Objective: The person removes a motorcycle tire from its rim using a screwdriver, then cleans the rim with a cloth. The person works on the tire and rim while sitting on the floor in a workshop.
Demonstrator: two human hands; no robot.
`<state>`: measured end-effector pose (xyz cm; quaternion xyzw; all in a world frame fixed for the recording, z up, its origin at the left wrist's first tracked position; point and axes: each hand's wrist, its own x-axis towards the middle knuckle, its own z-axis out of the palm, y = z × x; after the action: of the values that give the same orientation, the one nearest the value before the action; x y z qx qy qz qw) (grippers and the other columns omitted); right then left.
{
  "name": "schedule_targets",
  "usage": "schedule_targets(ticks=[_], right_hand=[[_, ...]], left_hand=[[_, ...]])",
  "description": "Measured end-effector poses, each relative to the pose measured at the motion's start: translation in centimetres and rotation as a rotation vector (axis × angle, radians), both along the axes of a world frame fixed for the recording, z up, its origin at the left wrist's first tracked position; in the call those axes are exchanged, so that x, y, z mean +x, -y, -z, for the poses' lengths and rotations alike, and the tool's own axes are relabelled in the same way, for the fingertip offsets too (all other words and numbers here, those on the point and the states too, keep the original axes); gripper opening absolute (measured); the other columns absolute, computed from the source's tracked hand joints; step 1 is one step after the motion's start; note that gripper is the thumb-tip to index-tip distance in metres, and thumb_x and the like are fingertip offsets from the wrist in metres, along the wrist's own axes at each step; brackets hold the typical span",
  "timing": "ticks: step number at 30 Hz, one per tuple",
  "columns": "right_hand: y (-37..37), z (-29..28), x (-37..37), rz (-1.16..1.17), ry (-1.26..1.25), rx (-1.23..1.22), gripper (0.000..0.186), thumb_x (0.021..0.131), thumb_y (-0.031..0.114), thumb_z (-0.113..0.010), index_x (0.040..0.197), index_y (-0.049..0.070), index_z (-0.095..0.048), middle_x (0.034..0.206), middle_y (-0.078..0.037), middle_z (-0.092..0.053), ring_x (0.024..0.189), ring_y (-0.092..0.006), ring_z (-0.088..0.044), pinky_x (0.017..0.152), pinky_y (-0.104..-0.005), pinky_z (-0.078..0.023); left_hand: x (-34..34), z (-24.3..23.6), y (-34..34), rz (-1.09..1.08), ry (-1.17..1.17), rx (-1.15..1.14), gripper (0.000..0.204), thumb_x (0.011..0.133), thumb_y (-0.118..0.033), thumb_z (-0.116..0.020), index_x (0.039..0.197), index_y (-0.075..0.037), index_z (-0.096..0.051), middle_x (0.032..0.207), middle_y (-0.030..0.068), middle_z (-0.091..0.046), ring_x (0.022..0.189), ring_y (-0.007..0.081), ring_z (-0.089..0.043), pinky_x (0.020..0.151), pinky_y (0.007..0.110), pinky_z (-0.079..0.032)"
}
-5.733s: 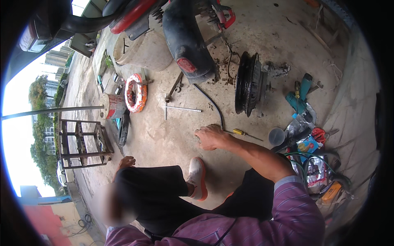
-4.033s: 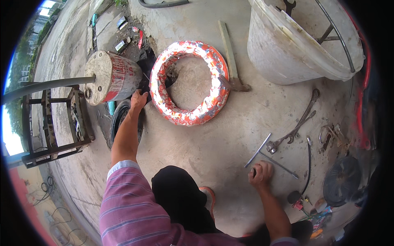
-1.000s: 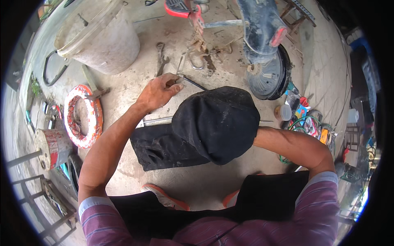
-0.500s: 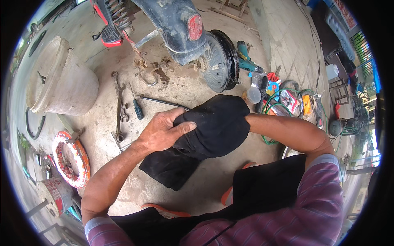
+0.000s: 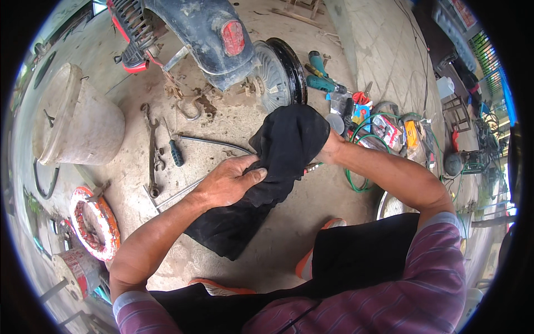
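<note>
A black cloth (image 5: 289,139), bunched at the top and hanging in folds, is held up in front of me above the concrete floor. My left hand (image 5: 231,181) is closed on its left side, the thumb pressed over the fabric. At the upper right edge of the cloth is my right hand (image 5: 332,146); only its back near the wrist shows, and the fabric hides the fingers. Just beyond the cloth stands a wheel (image 5: 278,78) under the dusty dark rear fender (image 5: 206,39) of a scooter.
Left of the cloth lie a long wrench (image 5: 151,150), a screwdriver (image 5: 176,153) and a black rod (image 5: 214,142). A whitish bucket (image 5: 92,122) stands farther left. On the right are a teal power drill (image 5: 325,83), a green hose (image 5: 351,181) and packages. My shoes (image 5: 306,264) are below.
My right hand has drawn partly out from under the cloth, and its back shows now. The cloth's top is narrower and higher. My left hand keeps its hold; the view has shifted slightly.
</note>
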<state>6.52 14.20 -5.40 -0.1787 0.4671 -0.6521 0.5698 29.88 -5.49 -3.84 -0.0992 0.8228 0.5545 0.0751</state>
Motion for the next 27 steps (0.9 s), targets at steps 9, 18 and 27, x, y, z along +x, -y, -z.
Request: schedule_targets(ticks=[9,18,27], right_hand=[[4.8,-12.0,-5.6,0.600,-0.441,0.227,0.033,0.102,0.031,-0.079,0.114,0.001,-0.080,0.103,-0.011,-0.082,0.092,-0.0217,-0.079,0.083,-0.0348,-0.065],[14.1,-5.4,-14.7,0.503,-1.727,0.769,0.035,0.090,0.015,-0.058,0.107,-0.009,-0.078,0.116,-0.036,-0.075,0.115,-0.0512,-0.072,0.101,-0.0524,-0.058],[10.6,-5.0,-12.6,0.392,-1.650,0.698,0.041,0.096,0.026,-0.062,0.110,-0.010,-0.075,0.112,-0.040,-0.072,0.115,-0.0517,-0.072,0.097,-0.0520,-0.056]], left_hand=[[-0.3,-3.6,1.0,0.072,0.080,0.222,0.053,0.109,-0.015,-0.071,0.157,0.000,-0.053,0.103,0.0080,-0.074,0.089,0.0136,-0.069,0.087,0.032,-0.057],[-0.6,-2.4,1.2,0.094,0.202,0.177,0.046,0.108,-0.019,-0.071,0.147,0.002,-0.062,0.109,0.0103,-0.076,0.089,0.0148,-0.070,0.086,0.032,-0.057],[-2.4,-1.1,2.6,-0.005,0.060,0.180,0.042,0.109,-0.021,-0.070,0.143,0.003,-0.064,0.102,0.0084,-0.075,0.088,0.0138,-0.070,0.086,0.033,-0.057]])
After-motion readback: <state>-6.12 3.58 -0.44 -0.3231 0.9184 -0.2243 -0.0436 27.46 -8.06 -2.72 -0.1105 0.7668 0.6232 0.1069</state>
